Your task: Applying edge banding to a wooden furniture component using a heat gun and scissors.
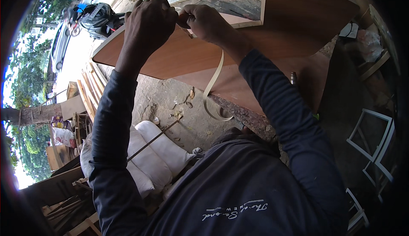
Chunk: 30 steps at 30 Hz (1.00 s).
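Note:
My left hand (151, 25) is closed in a fist over the edge of a brown wood-grain panel (170, 59). Whatever lies inside its fingers is hidden. Close beside it, my right hand (206, 23) is closed with thumb and fingers pinched, at the panel's upper edge. A thin cream edging strip (214, 76) runs up behind my right wrist and seems to end in that hand, though the grip itself is covered. Its lower part hangs in a loose curl in front of the panel. An upright brown board (306, 12) joins the panel on the right.
White sacks (159, 146) lie at lower left, with a thin rod across them. Wooden planks (90, 89) lean beyond. A motorcycle (100, 21) stands at the far left. A metal fitting (293, 77) sits near my right forearm. White frames (375, 138) are at the right.

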Each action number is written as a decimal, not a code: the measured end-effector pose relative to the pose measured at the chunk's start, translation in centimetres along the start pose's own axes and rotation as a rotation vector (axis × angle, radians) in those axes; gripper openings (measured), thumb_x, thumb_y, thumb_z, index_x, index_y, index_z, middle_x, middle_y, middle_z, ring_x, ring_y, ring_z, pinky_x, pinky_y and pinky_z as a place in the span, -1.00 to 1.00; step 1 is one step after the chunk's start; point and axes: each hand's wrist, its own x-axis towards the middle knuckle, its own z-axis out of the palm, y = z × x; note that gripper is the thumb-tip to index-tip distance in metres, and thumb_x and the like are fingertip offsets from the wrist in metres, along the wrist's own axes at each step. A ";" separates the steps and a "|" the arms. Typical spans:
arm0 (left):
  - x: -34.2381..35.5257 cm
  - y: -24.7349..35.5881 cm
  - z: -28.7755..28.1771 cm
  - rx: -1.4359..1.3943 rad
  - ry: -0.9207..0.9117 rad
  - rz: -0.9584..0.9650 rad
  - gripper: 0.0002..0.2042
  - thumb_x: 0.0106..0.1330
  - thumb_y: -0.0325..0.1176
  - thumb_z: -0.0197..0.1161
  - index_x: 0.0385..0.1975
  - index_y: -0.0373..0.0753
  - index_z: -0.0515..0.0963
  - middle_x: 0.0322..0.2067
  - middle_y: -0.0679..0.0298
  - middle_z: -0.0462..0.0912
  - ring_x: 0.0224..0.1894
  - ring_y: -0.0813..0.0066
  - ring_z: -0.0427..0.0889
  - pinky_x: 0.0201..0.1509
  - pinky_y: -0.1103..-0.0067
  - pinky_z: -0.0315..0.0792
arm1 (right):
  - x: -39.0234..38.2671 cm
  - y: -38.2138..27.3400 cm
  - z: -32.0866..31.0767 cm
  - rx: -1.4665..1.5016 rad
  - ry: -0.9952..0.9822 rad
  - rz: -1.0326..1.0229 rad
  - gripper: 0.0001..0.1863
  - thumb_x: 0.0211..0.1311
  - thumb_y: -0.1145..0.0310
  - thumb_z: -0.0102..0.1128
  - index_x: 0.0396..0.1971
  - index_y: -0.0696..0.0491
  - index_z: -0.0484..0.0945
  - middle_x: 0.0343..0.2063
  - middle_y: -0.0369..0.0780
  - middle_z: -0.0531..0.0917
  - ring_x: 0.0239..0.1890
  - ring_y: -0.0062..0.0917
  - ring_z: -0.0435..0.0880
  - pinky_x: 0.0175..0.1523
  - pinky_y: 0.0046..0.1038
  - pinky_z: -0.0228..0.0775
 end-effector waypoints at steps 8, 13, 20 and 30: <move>0.0 2.0 -0.9 -0.032 -0.028 -0.063 -0.74 0.28 -0.15 0.36 -0.29 -0.23 0.60 -0.31 0.12 0.72 -0.13 0.06 0.70 0.02 0.22 0.50 | -1.1 -0.4 0.4 -0.130 0.021 0.102 -0.78 0.36 0.40 0.18 -0.08 0.16 0.62 -0.25 -0.01 0.77 -0.16 -0.20 0.79 -0.01 -0.24 0.60; -0.5 1.5 -0.3 0.053 0.011 -0.064 -0.71 0.20 -0.14 0.44 -0.26 -0.19 0.60 -0.34 0.16 0.71 -0.13 0.11 0.68 -0.01 0.24 0.51 | -1.2 0.1 -1.0 0.024 -0.126 0.073 -0.84 0.48 0.46 0.11 -0.03 0.12 0.57 -0.22 -0.05 0.74 -0.16 -0.24 0.78 -0.05 -0.20 0.57; -0.9 2.5 -0.1 0.047 0.088 -0.089 -0.80 0.24 -0.24 0.32 -0.25 -0.18 0.58 -0.23 0.16 0.69 -0.04 0.09 0.62 0.10 0.18 0.43 | -6.5 2.9 -0.4 -0.411 0.175 -0.468 -0.60 0.27 0.43 0.30 0.13 -0.10 0.66 -0.16 -0.29 0.65 -0.07 -0.41 0.66 0.06 -0.23 0.45; -0.6 2.0 -0.5 0.005 0.044 -0.018 -0.86 0.33 -0.23 0.34 -0.24 -0.13 0.66 -0.30 0.15 0.68 -0.12 0.09 0.67 0.03 0.22 0.47 | -6.3 2.5 -0.3 -0.587 0.083 -0.446 -0.67 0.44 0.38 0.13 0.14 -0.12 0.66 -0.13 -0.31 0.61 -0.02 -0.41 0.59 0.11 -0.25 0.37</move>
